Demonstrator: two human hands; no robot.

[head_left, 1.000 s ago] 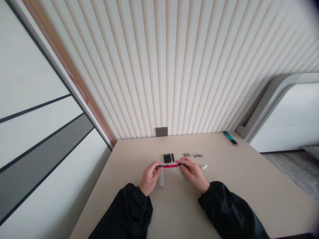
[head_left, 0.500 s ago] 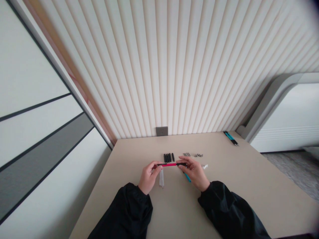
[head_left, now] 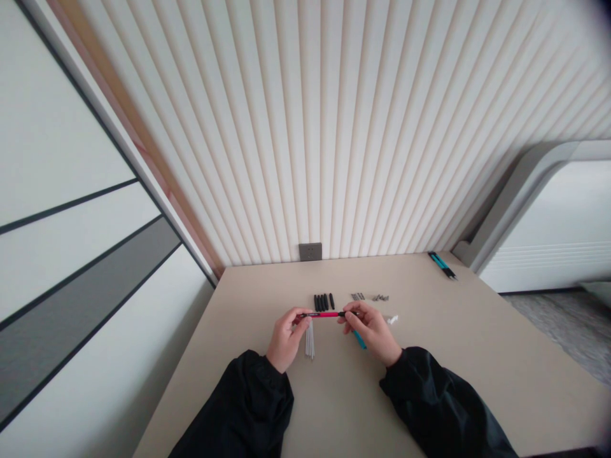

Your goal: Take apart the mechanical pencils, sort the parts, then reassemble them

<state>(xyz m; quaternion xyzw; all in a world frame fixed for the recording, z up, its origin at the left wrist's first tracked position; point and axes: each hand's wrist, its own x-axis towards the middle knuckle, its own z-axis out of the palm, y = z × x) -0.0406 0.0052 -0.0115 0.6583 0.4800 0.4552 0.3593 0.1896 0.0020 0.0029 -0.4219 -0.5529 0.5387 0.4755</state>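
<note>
A red and black pen (head_left: 328, 314) lies level across the space between my hands, above the table. My left hand (head_left: 287, 337) pinches its left black end between thumb and fingers. At the other black end, my right hand (head_left: 371, 331) is closed with thumb and fingers. White pen refills (head_left: 310, 342) lie side by side just right of my left hand. Beyond the pen stands a row of short black pen parts (head_left: 324, 302). A blue pen barrel (head_left: 359, 339) lies partly hidden under my right hand.
Small metal springs (head_left: 358, 296) and small metallic parts (head_left: 380, 298) lie behind my right hand, with small white pieces (head_left: 392, 319) to its right. Two blue and black pens (head_left: 442, 265) rest at the table's (head_left: 258, 286) far right corner. A socket (head_left: 310, 251) sits on the ribbed wall.
The fingers of my right hand have shifted and curled closer around the pen's right end. My left hand keeps its hold in nearly the same place.
</note>
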